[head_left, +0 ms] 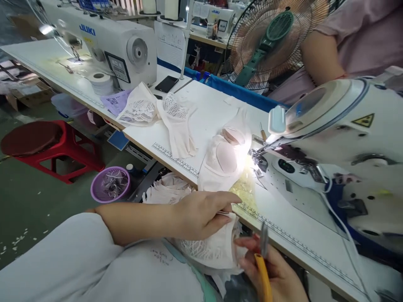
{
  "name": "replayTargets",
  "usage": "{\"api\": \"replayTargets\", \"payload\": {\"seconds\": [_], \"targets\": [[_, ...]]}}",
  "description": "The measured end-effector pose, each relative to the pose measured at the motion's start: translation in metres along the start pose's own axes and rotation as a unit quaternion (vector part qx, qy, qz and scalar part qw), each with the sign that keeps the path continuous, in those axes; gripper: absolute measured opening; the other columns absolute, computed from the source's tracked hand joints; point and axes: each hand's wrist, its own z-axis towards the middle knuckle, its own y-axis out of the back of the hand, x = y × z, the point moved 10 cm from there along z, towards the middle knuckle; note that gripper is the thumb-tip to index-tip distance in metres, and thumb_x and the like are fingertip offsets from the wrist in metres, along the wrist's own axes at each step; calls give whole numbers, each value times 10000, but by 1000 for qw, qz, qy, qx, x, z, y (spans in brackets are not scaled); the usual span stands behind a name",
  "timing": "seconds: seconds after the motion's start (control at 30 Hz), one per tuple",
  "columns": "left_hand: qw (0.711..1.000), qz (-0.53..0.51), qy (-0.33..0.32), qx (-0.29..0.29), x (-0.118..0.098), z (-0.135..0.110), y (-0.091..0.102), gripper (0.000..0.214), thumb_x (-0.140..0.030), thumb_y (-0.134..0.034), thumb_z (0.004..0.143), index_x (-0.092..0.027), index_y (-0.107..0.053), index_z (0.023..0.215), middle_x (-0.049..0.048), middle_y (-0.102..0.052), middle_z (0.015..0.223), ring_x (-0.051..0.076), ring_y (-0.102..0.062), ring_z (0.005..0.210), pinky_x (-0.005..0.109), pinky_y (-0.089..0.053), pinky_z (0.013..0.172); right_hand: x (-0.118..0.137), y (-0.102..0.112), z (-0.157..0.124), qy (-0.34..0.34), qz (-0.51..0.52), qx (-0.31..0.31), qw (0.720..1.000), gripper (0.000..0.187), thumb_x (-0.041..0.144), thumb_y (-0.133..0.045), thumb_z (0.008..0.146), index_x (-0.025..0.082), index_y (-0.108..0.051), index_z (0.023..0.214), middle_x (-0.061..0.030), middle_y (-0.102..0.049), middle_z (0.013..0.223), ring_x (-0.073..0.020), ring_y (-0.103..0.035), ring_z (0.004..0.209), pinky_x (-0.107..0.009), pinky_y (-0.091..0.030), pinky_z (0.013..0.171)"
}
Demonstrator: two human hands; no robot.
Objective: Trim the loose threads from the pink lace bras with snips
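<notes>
A cream lace bra [217,247] hangs over my lap, below the table's front edge. My left hand [201,214] is closed on its upper edge, thumb and fingers pinching the fabric. My right hand [277,272] holds yellow-handled scissors [263,268], blades upward and slightly blurred. Its thumb and forefinger also meet the bra's right edge. On the table, another cream bra [217,161] lies under the sewing machine's lamp, beside the needle area. More pale fabric pieces [170,188] hang at the table edge behind my left wrist.
A white sewing machine [333,113] stands at right, another [103,42] at back left. Lace bra parts [176,121], a purple paper [116,102] and a phone [166,84] lie on the table. A fan [277,42], a seated person [352,46], a red stool [53,142] and a purple bin [110,184] surround it.
</notes>
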Motion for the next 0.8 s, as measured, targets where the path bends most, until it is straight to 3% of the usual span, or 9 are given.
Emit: {"api": "replayTargets", "payload": {"seconds": [0.1,0.17,0.23,0.37,0.5,0.6,0.73,0.8], "targets": [[995,57,-38,67,-12,5,-16,323,-178,-357,912,-154,-325,1233,96,-651,936,190,-619,815,298,-490,733,59,21,1,134,10,-61,989,186,272,-694,739,218,-593,886,-62,-693,890,-177,-641,691,-272,-550,671],[990,66,-29,119,-14,8,-27,330,-173,-363,910,-139,-325,1236,128,-651,1000,212,-624,838,317,-484,746,92,23,2,199,11,-65,978,117,215,-677,750,230,-591,828,-25,-689,829,-157,-638,678,-284,-541,743],[984,49,-11,170,-14,10,-35,346,-157,-383,897,-143,-326,1238,130,-648,1024,216,-622,847,315,-475,744,110,17,6,223,13,-41,974,103,195,-664,762,238,-590,820,-13,-672,806,-154,-637,696,-264,-541,710],[979,-4,27,203,-12,13,-40,339,-124,-399,878,-163,-349,1211,97,-648,993,192,-607,825,280,-449,701,108,4,17,185,8,9,983,79,218,-646,789,226,-581,834,-17,-623,759,-137,-592,611,-220,-507,534],[978,-67,76,181,-4,13,-37,312,-116,-443,849,-153,-390,1154,53,-629,865,156,-574,751,247,-427,665,107,4,19,187,-4,-6,982,86,254,-655,779,218,-577,775,9,-586,686,-118,-553,568,-244,-510,604],[971,-143,124,145,7,11,-36,313,-122,-491,818,-157,-406,1118,10,-579,789,127,-540,712,227,-420,653,112,5,17,203,-7,-28,979,76,241,-632,798,220,-561,779,6,-580,702,-120,-544,583,-235,-488,564],[932,-260,231,99,30,4,-39,246,-202,-613,757,-151,-505,973,-39,-511,679,98,-503,626,207,-409,596,117,7,11,247,1,-66,967,70,187,-610,810,217,-547,801,-5,-558,737,-142,-565,699,-263,-497,632],[909,-292,278,104,39,-1,-45,183,-263,-634,748,-135,-560,857,-41,-493,636,83,-458,569,195,-376,535,115,6,9,257,1,-78,963,82,174,-613,809,217,-544,820,-3,-551,760,-141,-566,728,-288,-497,697]]}}
